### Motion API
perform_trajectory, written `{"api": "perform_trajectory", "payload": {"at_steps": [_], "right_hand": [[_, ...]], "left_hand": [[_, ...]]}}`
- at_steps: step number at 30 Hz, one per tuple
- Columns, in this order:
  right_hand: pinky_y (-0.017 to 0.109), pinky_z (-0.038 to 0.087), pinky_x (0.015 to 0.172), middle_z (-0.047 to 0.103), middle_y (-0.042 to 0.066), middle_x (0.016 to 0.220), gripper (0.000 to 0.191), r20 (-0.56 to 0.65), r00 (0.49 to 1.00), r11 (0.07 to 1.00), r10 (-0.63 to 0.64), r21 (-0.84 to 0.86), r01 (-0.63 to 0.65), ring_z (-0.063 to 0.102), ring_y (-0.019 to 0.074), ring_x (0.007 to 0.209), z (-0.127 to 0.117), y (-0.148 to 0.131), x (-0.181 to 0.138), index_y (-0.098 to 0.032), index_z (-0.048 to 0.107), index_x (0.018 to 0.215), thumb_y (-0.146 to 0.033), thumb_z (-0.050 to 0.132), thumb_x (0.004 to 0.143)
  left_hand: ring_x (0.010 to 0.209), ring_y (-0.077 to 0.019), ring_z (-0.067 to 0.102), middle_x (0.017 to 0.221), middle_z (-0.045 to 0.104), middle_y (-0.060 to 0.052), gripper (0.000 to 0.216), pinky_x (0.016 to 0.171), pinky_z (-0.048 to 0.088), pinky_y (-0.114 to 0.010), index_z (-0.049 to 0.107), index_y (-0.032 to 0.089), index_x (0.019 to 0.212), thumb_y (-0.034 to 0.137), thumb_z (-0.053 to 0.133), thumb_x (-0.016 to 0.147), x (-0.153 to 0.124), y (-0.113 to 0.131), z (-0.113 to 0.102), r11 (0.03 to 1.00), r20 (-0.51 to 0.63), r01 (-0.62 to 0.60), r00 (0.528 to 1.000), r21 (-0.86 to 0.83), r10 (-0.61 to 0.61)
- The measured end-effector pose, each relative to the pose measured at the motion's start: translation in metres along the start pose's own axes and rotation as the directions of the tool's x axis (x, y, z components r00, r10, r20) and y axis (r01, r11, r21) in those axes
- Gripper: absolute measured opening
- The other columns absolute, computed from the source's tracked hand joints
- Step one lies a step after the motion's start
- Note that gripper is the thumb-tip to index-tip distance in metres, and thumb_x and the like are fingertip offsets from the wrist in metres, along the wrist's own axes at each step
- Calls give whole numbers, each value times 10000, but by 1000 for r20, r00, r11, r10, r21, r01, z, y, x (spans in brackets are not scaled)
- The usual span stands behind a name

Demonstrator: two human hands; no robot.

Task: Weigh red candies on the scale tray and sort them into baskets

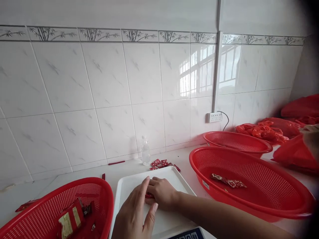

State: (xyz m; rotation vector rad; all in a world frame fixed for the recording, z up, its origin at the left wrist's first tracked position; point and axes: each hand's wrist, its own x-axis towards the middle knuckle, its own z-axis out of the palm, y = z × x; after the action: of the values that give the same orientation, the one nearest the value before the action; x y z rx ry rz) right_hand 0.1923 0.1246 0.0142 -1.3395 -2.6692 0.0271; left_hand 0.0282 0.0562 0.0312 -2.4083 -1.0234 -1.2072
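My right hand (pixel 163 193) reaches in from the right over the white tray (pixel 129 182) of a weighing scale. Its fingers are curled over a small red packet (pixel 149 196), most of which is hidden by the hands. Beside it on the left is my left hand (pixel 136 210), its fingers stretched out and the thumb held apart. The left fingertips are close to the red packet; whether they touch it I cannot tell. Part of the scale's dark display panel (pixel 188 235) shows at the bottom edge.
A red basket (pixel 106 196) with several packets stands at left. Another red basket (pixel 251 207) holds a few wrapped pieces at right, with a third basket (pixel 236 151) behind it. Red packets (pixel 159 164) and a clear bottle (pixel 146 151) are behind the scale. Red bags (pixel 269 129) lie far right.
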Motion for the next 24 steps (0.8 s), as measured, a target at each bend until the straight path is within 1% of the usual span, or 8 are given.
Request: {"api": "perform_trajectory", "payload": {"at_steps": [4, 7, 9, 12, 14, 16, 20, 24], "right_hand": [[426, 551, 862, 662, 72, 1131, 255, 1, 999, 998, 41, 37, -41, 652, 213, 990, -4, -1, -3, -163, 644, 1110, -371, 610, 966], [432, 547, 877, 654, 76, 1162, 252, -18, 987, 982, 162, 101, -160, 649, 216, 1006, -15, 4, -8, -169, 637, 1138, -356, 600, 974], [422, 554, 865, 650, 76, 1171, 249, -7, 963, 952, 270, 155, -266, 652, 212, 993, -24, 12, -13, -173, 631, 1154, -348, 585, 984], [404, 571, 818, 653, 72, 1146, 280, 121, 920, 892, 374, 226, -392, 663, 209, 951, -37, 26, -20, -161, 617, 1176, -355, 599, 976], [396, 576, 804, 646, 77, 1163, 292, 227, 885, 855, 406, 246, -456, 663, 205, 947, -42, 33, -24, -166, 606, 1199, -357, 594, 979], [412, 569, 829, 640, 81, 1183, 296, 325, 848, 838, 417, 224, -498, 656, 213, 976, -44, 35, -28, -170, 608, 1201, -357, 605, 972], [409, 571, 824, 638, 82, 1184, 301, 452, 798, 847, 399, 152, -510, 657, 209, 967, -48, 24, -32, -174, 600, 1214, -352, 606, 972], [398, 574, 817, 643, 79, 1175, 269, 496, 779, 872, 385, 82, -483, 658, 202, 959, -53, 6, -31, -175, 612, 1190, -334, 605, 973]], "left_hand": [[1085, -215, 713, 1244, 704, -122, 440, 829, 632, -306, 308, 225, 1456, 322, 371, 1032, 1, 2, -3, 1000, 18, -11, 1000, 6, 11], [1074, -233, 718, 1222, 713, -129, 428, 833, 634, -338, 331, 221, 1440, 310, 392, 1026, 4, 7, -8, 1000, 4, -11, 1000, 6, 11], [1072, -244, 718, 1211, 715, -136, 407, 840, 634, -371, 351, 220, 1424, 301, 387, 1026, 4, 9, -10, 1000, -1, 1, 1000, -13, -1], [1112, -255, 695, 1243, 694, -148, 424, 870, 622, -399, 363, 210, 1417, 273, 450, 1007, 5, 11, -13, 997, 45, 33, 999, -65, -30], [1135, -260, 678, 1262, 681, -153, 458, 890, 613, -411, 360, 197, 1420, 251, 500, 987, 5, 10, -14, 993, 81, 61, 995, -96, -53], [1142, -262, 670, 1259, 681, -149, 473, 904, 605, -422, 367, 189, 1412, 226, 533, 971, 5, 10, -16, 990, 108, 85, 991, -116, -72], [1123, -261, 673, 1244, 686, -134, 470, 892, 607, -427, 389, 189, 1391, 199, 564, 954, 6, 13, -18, 983, 180, 126, 979, -135, -100], [1090, -261, 684, 1220, 693, -124, 467, 856, 618, -424, 403, 192, 1380, 193, 580, 947, 6, 16, -18, 979, 219, 144, 970, -146, -110]]}}
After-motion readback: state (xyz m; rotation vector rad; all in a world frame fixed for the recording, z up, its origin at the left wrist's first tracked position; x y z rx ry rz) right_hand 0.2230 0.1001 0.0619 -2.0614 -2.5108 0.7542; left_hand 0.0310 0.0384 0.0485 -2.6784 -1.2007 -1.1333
